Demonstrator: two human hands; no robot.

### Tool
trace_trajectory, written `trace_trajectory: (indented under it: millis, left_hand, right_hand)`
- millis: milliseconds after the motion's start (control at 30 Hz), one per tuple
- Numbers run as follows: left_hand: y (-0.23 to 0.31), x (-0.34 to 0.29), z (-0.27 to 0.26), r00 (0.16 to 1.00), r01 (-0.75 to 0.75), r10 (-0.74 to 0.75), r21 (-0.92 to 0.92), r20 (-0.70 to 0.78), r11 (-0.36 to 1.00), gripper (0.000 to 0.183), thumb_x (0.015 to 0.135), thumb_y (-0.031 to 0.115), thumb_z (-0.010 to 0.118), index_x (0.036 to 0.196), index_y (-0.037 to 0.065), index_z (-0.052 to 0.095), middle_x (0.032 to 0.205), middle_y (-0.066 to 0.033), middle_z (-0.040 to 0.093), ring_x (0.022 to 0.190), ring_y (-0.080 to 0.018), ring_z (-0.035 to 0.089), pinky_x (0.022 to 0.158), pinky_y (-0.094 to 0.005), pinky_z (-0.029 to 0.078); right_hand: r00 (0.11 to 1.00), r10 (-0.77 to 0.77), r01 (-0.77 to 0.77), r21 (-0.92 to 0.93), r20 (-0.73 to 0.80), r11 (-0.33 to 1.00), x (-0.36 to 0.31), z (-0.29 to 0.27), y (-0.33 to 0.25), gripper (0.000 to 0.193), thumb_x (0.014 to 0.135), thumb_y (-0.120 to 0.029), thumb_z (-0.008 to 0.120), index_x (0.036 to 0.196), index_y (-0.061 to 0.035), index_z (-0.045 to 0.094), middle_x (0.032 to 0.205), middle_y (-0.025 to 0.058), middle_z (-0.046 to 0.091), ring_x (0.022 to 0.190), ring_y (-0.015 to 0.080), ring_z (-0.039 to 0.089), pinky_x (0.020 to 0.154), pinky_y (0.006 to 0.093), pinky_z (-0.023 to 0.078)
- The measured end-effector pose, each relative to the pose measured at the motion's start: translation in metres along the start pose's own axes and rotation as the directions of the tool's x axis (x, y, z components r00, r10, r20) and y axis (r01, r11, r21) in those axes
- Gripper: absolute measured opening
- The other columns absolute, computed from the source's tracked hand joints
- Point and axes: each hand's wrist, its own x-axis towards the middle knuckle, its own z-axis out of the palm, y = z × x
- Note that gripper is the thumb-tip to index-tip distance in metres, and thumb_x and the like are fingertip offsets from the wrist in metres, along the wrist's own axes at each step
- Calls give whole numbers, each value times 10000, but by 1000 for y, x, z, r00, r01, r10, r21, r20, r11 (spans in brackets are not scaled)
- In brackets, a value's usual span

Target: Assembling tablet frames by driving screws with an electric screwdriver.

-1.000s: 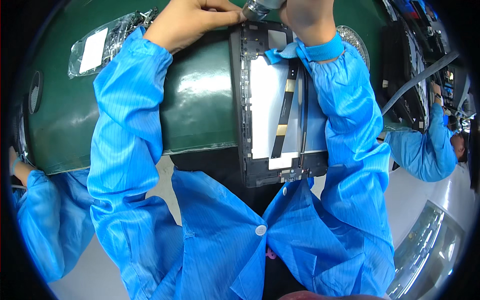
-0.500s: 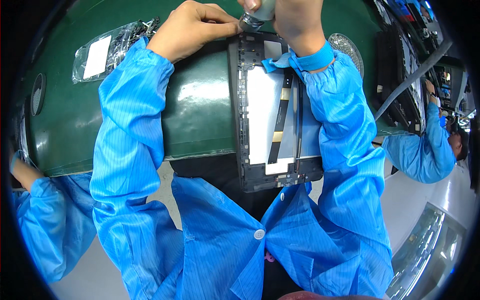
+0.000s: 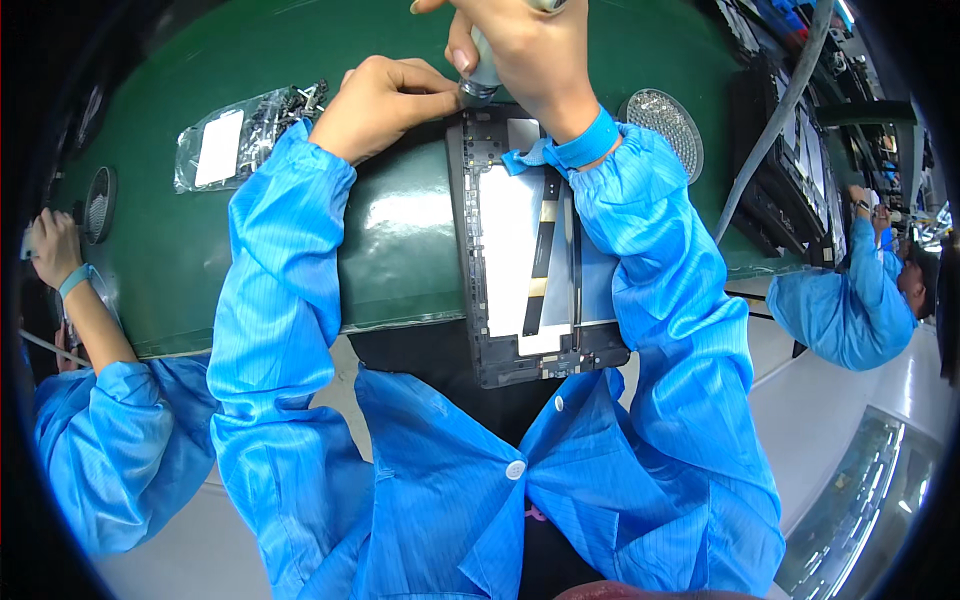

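My right hand is wrapped round the light grey barrel of an electric screwdriver, with a metal collar at its lower end. That end points down at the far left corner of an opened tablet; the bit's tip is hidden. Beside the collar my left hand is closed, thumb and forefinger pinched together at the same corner. Whatever lies between them is too small to make out. The tablet has a black frame, silver and blue inner panels and a dark ribbon strip. Its near end juts over the table edge. A blue wrist strap circles my right wrist.
A clear bag of small dark parts with a white label lies left. Round dishes stand right and far left. Black panels are stacked right, behind a grey cable. Co-workers' sleeves show left and right.
The screwdriver and both my hands stay at the tablet's far left corner, while the whole view has shifted slightly. At left, a co-worker's hand has come up over the table.
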Motion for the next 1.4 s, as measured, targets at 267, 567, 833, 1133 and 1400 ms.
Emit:
trace_trajectory:
  millis: [267,567,833,1133,1400]
  left_hand:
    - [27,-27,2,883,-50,88,93,-461,994,229,898,197,686,1018,6,722,963,-133,716,852,-276,689,777,-357,520]
    - [136,-138,133,800,469,-168,426,-576,774,927,745,526,808,1217,-186,448,904,-253,583,764,-411,643,632,-439,526]
    - [143,-127,108,815,431,-367,47,-448,901,469,918,332,705,1080,-92,590,919,-258,679,820,-351,672,754,-401,525]
    - [38,-3,-127,831,220,-192,-8,-523,975,388,1040,279,524,1127,-91,600,972,-132,696,874,-124,606,784,-278,496]
    - [-205,163,-272,755,379,-263,72,-601,923,645,927,502,629,1137,-107,664,1097,-191,705,1050,-240,640,937,-345,466]
  right_hand:
    - [990,138,-137,-49,26,989,-1,0,0,141,926,-115,666,886,19,666,681,50,650,473,75,554,421,228,414]
    - [983,-97,85,-80,-155,993,13,-34,-38,186,884,-100,692,997,47,675,836,130,711,485,107,540,459,258,440]
    - [944,-49,6,-129,-326,992,-6,-103,-79,126,860,-78,713,945,13,691,792,57,677,492,94,556,444,241,421]
    - [918,-46,-36,-200,-393,979,-9,-143,-87,119,868,-47,682,962,25,669,788,60,668,505,81,552,462,231,424]
    - [916,34,-125,-206,-399,971,-13,-148,-78,126,867,-12,689,978,20,640,740,37,631,531,64,552,475,221,444]
